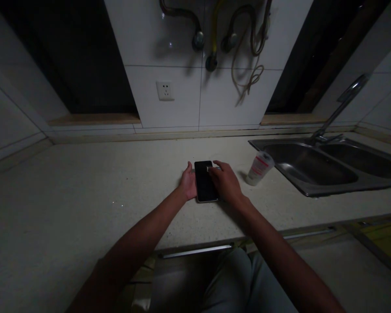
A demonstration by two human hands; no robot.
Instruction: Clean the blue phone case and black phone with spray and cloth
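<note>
The phone (pixel 204 187) is mid-frame; the left hand (pixel 188 184), half open, meets its left edge, any grip hidden; the right hand (pixel 227 180), mostly closed, pinches a small pale piece (pixel 209 168) over it; work looks underway, what remains unclear.

one head-worn camera looks forward and down over the counter (pixel 78 182). the field runs from tiled wall (pixel 182 113) at top to legs (pixel 231 282) at bottom, with left hand (pixel 188 183) and right hand (pixel 227 180) near mid-frame, well apart from the lens.
</note>
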